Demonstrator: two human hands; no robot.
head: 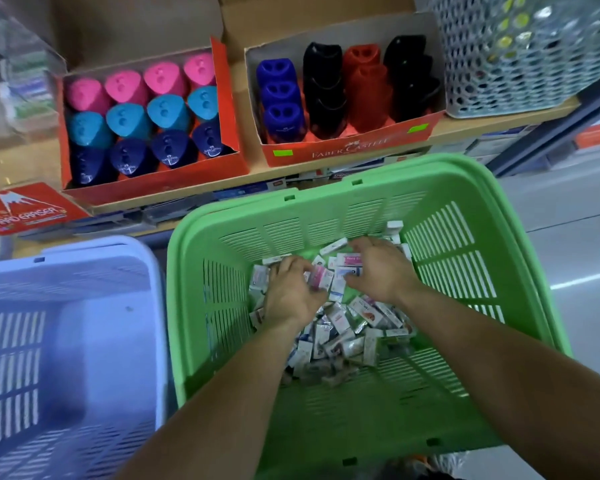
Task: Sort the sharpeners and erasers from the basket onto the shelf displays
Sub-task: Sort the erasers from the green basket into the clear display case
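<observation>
A green basket (465, 244) below me holds a heap of several small wrapped erasers (347, 327). Both my hands are down in it. My left hand (291, 292) holds a pink-labelled eraser (318, 277) at its fingertips. My right hand (378, 268) lies over the heap, fingers curled around an eraser with a blue and white wrapper (347, 273). On the wooden shelf (499, 121) above, one red display box (146, 119) holds pink, teal and navy sharpeners. A second red box (347, 91) holds blue, black and red sharpeners.
A pale blue basket (66, 341) stands left of the green one. A red "Hard Eraser" box (25, 209) sits at the shelf's left end below a clear case of erasers (21, 84). A light mesh bin (520, 53) stands at the shelf's right end. Grey floor lies to the right.
</observation>
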